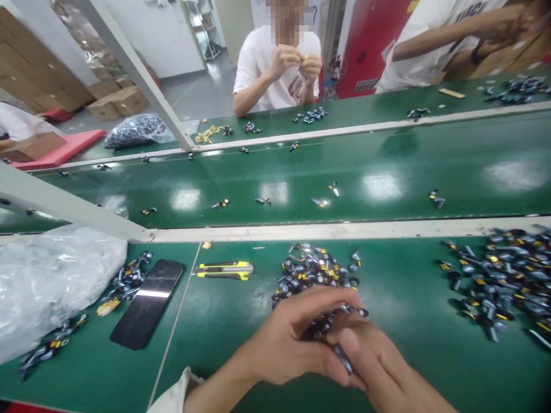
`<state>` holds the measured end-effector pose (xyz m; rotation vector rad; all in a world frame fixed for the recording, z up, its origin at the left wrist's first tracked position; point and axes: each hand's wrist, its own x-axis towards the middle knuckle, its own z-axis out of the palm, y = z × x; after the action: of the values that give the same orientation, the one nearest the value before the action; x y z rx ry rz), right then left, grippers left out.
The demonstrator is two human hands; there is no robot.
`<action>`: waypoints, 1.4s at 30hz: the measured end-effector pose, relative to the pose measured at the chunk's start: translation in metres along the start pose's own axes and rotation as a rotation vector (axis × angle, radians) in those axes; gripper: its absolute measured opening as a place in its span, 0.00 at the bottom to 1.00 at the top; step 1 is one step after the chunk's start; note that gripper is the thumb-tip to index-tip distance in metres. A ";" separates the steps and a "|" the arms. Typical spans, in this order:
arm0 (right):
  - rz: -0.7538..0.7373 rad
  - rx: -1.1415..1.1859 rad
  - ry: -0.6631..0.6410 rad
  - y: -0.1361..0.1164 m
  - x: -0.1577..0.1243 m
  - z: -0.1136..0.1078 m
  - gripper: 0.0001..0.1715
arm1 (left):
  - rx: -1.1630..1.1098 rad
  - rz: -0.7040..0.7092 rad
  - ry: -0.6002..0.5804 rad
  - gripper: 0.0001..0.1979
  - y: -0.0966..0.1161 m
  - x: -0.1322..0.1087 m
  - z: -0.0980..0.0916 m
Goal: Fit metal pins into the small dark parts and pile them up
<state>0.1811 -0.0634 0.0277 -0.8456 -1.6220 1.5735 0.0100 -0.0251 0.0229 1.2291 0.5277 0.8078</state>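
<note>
My left hand [288, 338] is curled around several small dark, shiny metal parts at the near edge of a pile. Against it, my right hand [379, 361] is closed, its thumb and fingers on a small shiny metal part [343, 359]; its fingertips are partly hidden between the two hands. Just beyond both hands lies the pile of small metal parts [312, 267], dark and silvery with yellow bits. The exact kind of these parts is too small to tell.
A yellow utility knife [224, 270] and a black phone [148, 304] lie left, beside a clear plastic bag [51, 281]. A larger heap of parts [508, 275] is at right. Scattered parts lie on the green belt [387, 166] behind a white rail [267, 232]. Two people work across it.
</note>
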 end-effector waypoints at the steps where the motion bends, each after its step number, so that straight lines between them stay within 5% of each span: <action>1: -0.012 -0.023 -0.030 -0.001 -0.001 -0.001 0.33 | 0.020 -0.007 -0.076 0.36 0.002 0.001 -0.002; 3: -0.014 -0.080 -0.048 -0.001 -0.003 0.000 0.32 | 0.067 0.040 -0.176 0.34 0.007 0.003 -0.004; 6: 0.037 -0.166 0.035 0.001 -0.001 0.001 0.33 | 0.198 0.078 -0.178 0.26 0.010 0.008 -0.003; 9: 0.149 -0.403 0.180 0.003 0.011 -0.016 0.36 | 0.357 -0.062 -0.040 0.19 0.009 0.012 -0.008; 13: 0.296 -0.874 0.318 0.003 0.036 -0.087 0.31 | 0.781 -0.069 0.252 0.14 0.009 0.028 -0.036; 15: 0.355 -0.993 0.399 0.007 0.053 -0.129 0.22 | 1.034 -0.040 0.278 0.16 0.012 0.050 -0.054; 19: 0.512 -1.148 0.564 0.025 0.086 -0.186 0.13 | 1.173 -0.016 0.184 0.13 0.007 0.123 -0.074; 24: 0.573 -1.254 0.698 0.037 0.103 -0.208 0.18 | 1.277 0.002 0.110 0.23 -0.024 0.205 -0.065; 28: 0.478 -1.337 0.714 0.031 0.118 -0.205 0.20 | 1.312 -0.002 0.061 0.17 -0.039 0.226 -0.059; 32: 0.431 -1.354 0.624 0.034 0.157 -0.196 0.19 | 1.283 0.029 0.028 0.15 -0.028 0.212 -0.065; 36: 0.440 -1.312 0.610 0.029 0.169 -0.212 0.19 | 1.229 0.048 0.051 0.09 0.006 0.164 -0.077; 42: 0.450 -1.279 0.877 0.004 0.067 -0.286 0.18 | 1.121 -0.025 0.036 0.10 0.039 0.068 -0.074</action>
<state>0.3872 0.1454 0.0284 -2.2454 -1.6289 0.0144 -0.0126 0.0786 0.0445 2.2144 1.0945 0.4838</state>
